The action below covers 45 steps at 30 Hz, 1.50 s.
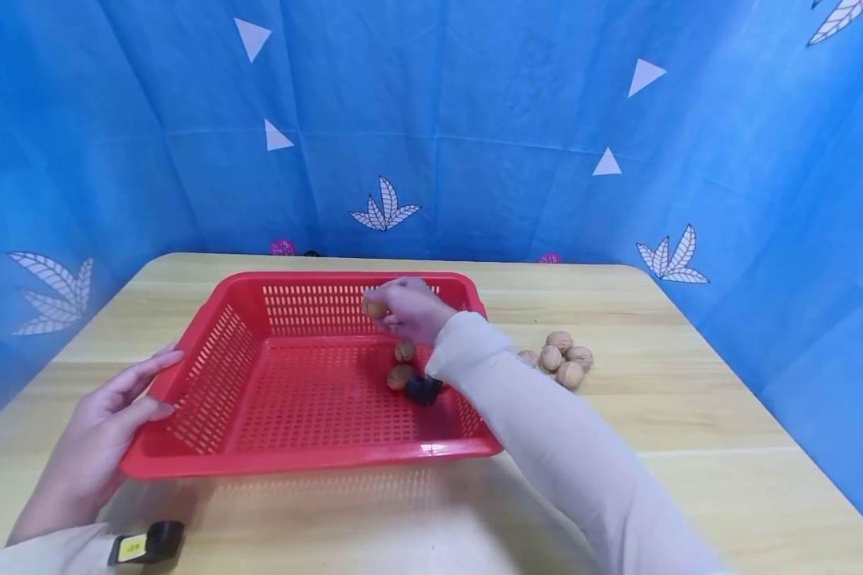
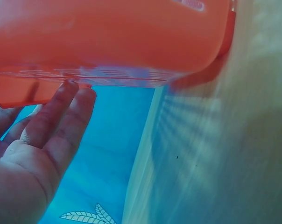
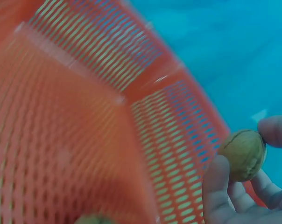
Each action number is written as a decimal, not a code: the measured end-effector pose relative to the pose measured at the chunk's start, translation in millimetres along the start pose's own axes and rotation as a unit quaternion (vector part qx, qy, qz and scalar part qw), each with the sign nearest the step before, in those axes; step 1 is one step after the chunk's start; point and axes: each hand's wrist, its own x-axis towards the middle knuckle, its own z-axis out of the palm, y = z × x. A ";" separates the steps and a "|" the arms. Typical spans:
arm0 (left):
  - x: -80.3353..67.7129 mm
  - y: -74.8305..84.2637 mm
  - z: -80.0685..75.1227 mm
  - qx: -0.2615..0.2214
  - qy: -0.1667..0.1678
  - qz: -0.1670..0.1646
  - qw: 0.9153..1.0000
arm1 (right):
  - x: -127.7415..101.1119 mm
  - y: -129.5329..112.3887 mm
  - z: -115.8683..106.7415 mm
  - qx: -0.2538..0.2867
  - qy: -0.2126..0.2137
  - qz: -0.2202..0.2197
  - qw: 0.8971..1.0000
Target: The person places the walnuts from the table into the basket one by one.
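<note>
A red plastic basket [image 1: 309, 461] with slotted walls stands on the table. At its left rim my left hand [image 1: 104, 435] holds on, thumb over the edge and the other fingers along the outside; in the left wrist view that hand [image 2: 43, 144] lies against the basket wall. My right hand [image 1: 413, 307] is above the basket's far right part and pinches a walnut [image 3: 244, 155] between thumb and fingertips. Below it, two walnuts [image 1: 400, 376] lie on the basket floor. The right wrist's black camera [image 1: 423, 390] covers part of the floor beside them.
Right of the basket, a small heap of walnuts [image 1: 570, 374] lies on the wooden table [image 1: 690, 415], partly hidden by my right sleeve [image 1: 546, 431]. A blue patterned curtain [image 1: 475, 104] hangs behind the table and on both sides.
</note>
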 end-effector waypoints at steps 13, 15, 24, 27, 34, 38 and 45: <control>-0.1 0.2 4.2 0.021 0.017 -0.016 0.999 | 6.4 20.9 18.6 -0.246 0.017 -0.003 0.969; -1.2 -0.4 5.3 0.025 0.020 -0.021 0.999 | 8.3 22.7 19.8 -0.282 0.009 -0.003 0.959; -0.6 -2.1 1.9 -0.006 0.011 0.002 1.000 | 5.0 28.7 27.8 -0.364 -0.015 -0.016 0.931; 0.6 -2.1 1.8 -0.011 0.008 0.010 1.000 | 2.0 28.9 30.3 -0.366 -0.009 0.001 0.931; 1.1 -2.4 0.4 -0.042 -0.007 0.014 0.999 | 1.8 27.2 29.6 -0.445 -0.024 -0.015 0.895; -1.2 -1.0 1.6 -0.020 0.001 0.000 1.000 | -4.5 22.4 28.3 -0.441 -0.025 0.010 0.897; -1.6 2.3 2.8 0.001 0.008 -0.004 1.000 | -8.5 10.2 23.9 -0.424 -0.031 -0.023 0.905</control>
